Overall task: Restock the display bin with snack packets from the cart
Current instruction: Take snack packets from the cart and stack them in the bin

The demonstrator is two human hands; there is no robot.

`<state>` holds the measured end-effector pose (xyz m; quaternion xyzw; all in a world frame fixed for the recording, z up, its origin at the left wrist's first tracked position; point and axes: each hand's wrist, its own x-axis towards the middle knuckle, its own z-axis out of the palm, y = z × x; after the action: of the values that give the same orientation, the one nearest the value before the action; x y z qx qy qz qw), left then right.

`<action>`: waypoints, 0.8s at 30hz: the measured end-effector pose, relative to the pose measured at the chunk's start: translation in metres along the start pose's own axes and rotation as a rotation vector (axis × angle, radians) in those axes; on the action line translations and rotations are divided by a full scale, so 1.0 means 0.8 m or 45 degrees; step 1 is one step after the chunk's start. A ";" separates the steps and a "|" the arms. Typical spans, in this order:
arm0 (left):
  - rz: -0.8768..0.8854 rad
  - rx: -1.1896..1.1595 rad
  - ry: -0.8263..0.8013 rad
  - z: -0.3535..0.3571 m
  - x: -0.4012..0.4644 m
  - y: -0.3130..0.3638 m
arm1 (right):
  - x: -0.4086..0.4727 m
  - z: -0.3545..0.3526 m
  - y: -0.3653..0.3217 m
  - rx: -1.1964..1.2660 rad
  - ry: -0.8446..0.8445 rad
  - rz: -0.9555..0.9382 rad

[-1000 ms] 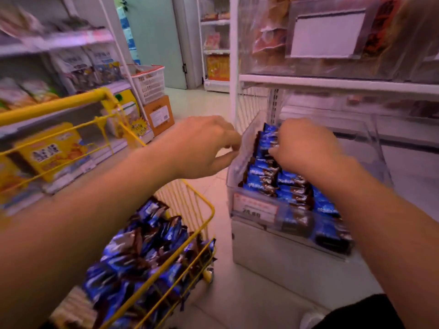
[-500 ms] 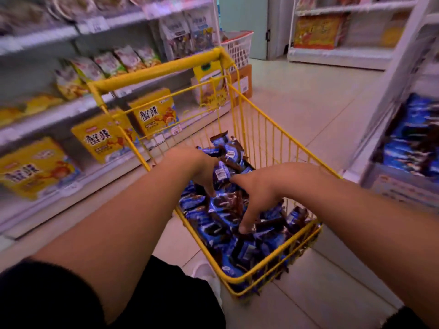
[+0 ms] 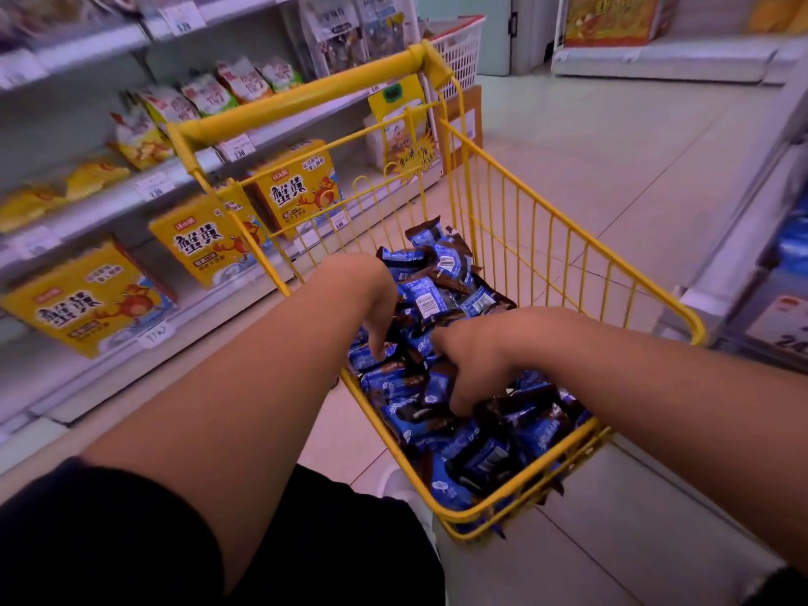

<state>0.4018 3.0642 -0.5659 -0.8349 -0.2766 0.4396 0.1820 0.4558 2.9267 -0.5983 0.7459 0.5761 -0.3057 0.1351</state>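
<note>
A shopworker bends over a yellow wire cart [image 3: 489, 177] parked in a snack aisle, both hands down among the blue snack packets [image 3: 437, 295] heaped in its basket. On the left, shelves [image 3: 109, 203] carry yellow boxes [image 3: 83, 299] printed with crabs. The packets are small, glossy and loosely piled, so a hasty scoop could shed several on the way up, either back into the heap or over the near rim onto the tiled floor [image 3: 634, 146]. A wrapper corner could also snag in the wire side as a handful is lifted.

The left hand [image 3: 371, 299] hangs over the middle of the pile, fingers pointing down and loosely bent, their tips touching packets; no packet is visibly enclosed. The right hand [image 3: 476, 360], nearer and to the right, has its fingers spread and pushed into the heap, tips buried between wrappers (whether they have closed on one cannot be told from here).

At the far right edge a blurred sliver of the display bin [image 3: 791, 251] shows blue stock and a price label, well apart from the cart.
</note>
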 end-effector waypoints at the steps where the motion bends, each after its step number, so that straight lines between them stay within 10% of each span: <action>1: 0.010 -0.027 -0.005 0.001 0.002 0.001 | 0.000 0.000 0.000 0.038 -0.012 -0.026; 14: 0.118 -0.041 -0.123 0.018 0.011 0.032 | -0.029 -0.013 0.012 0.358 0.004 -0.124; 21: 0.301 -1.073 0.372 -0.027 -0.037 -0.012 | -0.094 -0.042 0.063 0.318 0.518 -0.237; 24: 0.511 -1.840 0.502 -0.047 -0.063 -0.013 | -0.140 -0.039 0.095 0.848 0.695 -0.372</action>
<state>0.4065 3.0384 -0.5080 -0.8433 -0.3006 0.0181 -0.4451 0.5199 2.8344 -0.5170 0.7128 0.5601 -0.2826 -0.3136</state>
